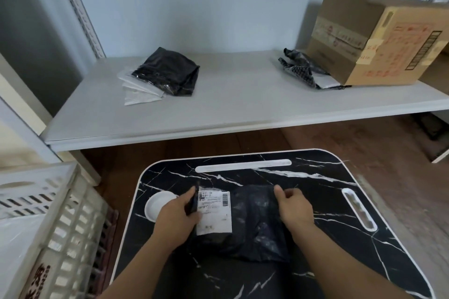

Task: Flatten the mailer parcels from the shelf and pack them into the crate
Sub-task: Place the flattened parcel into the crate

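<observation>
A black mailer parcel [245, 223] lies on the black marble-patterned counter [340, 238], held at both ends. The left hand [178, 213] makes its grip on the parcel's left edge, thumb on top and fingers curled round the plastic, which stands up in a small fold just above the thumb. The right hand [295, 209] makes its grip on the parcel's upper right corner, the fingers curled and the thumb raised, pinching the plastic there. Between the two grips the parcel is spread out, still wrinkled, with a white shipping label [215, 212] just right of the left grip, face up. Just left of the left grip a round white recess [155, 204] is set in the counter; beyond both grips a long white slot [243, 165] runs along the counter's far edge, and well to the right of the right grip sits a second slot [359, 210]. Far to the left of the left grip stands the pale slatted crate [60, 213] on the floor. Beyond the counter is the white shelf [230, 109]: on it, up and away from the left grip, a black parcel [170, 71] rests on white mailers [138, 87], and further right a crumpled black bag [303, 67] lies against a cardboard box [379, 39].
</observation>
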The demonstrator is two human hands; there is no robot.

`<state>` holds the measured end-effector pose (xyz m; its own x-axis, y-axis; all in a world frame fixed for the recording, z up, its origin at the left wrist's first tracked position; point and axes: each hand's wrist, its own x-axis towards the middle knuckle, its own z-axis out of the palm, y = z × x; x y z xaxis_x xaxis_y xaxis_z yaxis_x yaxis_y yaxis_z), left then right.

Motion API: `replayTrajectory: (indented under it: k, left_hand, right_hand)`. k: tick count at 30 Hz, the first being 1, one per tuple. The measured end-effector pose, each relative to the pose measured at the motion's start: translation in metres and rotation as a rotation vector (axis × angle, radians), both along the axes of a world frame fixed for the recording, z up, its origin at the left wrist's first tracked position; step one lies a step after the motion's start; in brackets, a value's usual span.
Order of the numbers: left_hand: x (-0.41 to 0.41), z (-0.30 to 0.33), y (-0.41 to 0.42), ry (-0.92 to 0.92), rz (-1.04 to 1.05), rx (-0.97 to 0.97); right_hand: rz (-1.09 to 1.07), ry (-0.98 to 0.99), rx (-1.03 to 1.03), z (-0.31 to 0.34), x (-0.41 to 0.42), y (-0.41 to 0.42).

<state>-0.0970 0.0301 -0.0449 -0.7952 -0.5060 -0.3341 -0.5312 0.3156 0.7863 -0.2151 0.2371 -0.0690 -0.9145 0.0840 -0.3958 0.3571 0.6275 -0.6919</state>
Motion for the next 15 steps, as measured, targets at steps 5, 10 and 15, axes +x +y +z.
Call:
replayTrajectory:
  k: [5, 10, 15]
  left_hand:
    - [0.015, -0.013, -0.002, -0.074, -0.182, 0.027]
    - [0.019, -0.014, 0.001, -0.080, -0.154, 0.004]
    - [0.006, -0.002, 0.021, 0.162, -0.142, 0.248]
  right_hand:
    - [0.151, 0.114, 0.079, 0.001, 0.010, -0.006]
    - [0.150, 0.304, 0.302, 0.003, 0.021, -0.009]
    - [0.442, 0.790, 0.287, 0.001, 0.041, -0.031]
